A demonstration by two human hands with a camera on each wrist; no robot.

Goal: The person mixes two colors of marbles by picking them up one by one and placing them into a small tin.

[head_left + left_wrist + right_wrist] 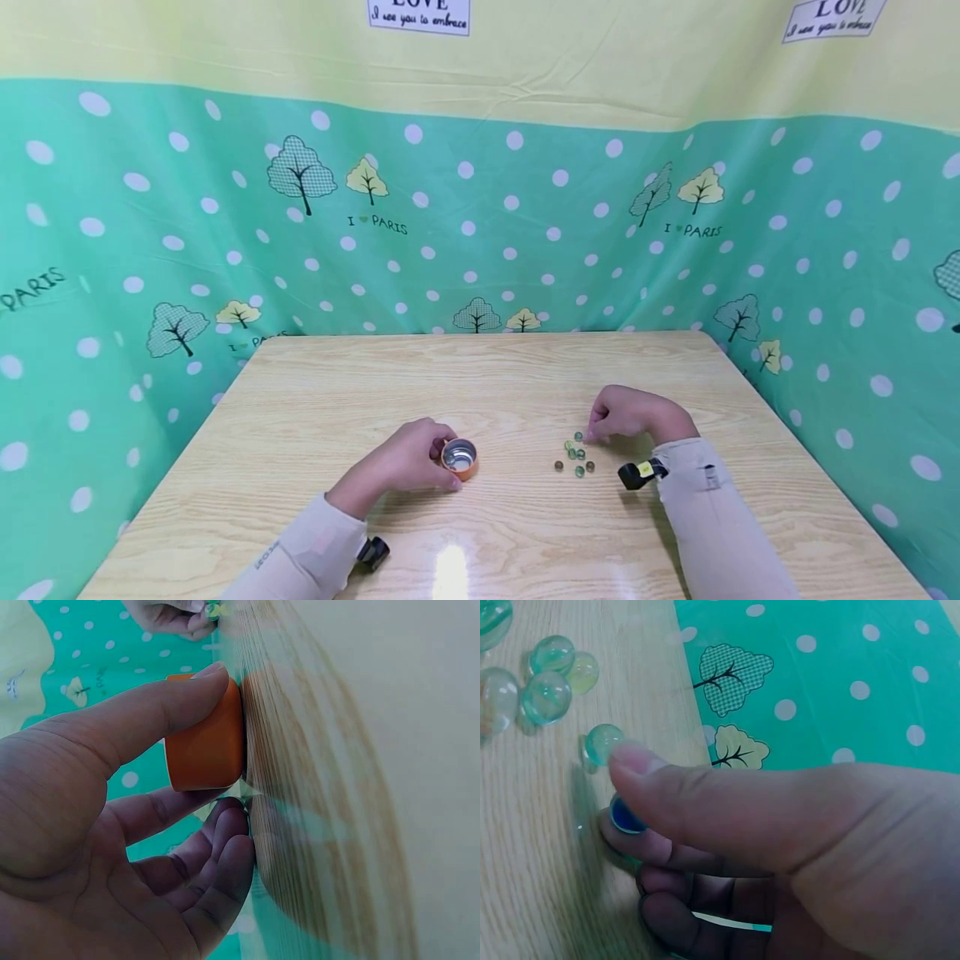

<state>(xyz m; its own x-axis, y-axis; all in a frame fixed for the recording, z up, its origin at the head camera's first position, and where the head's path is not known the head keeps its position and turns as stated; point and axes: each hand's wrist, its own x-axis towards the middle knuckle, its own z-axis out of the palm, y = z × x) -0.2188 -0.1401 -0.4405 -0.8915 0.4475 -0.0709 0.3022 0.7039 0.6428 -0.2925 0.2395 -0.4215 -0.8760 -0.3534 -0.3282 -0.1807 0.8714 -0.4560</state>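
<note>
My left hand grips a small orange cup with a silvery inside, upright on the table. In the left wrist view, the thumb lies along the cup's orange wall and a finger is on the opposite side. Over to the right, my right hand pinches a blue marble between thumb and index finger, close to the tabletop. Several glass marbles lie loosely grouped beside that hand, mostly greenish with a couple of brown ones. One clear green marble sits just by the thumb tip.
The light wood table has its far edge against a green polka-dot curtain. Small black cameras are strapped to both wrists, the right one hanging low near the marbles.
</note>
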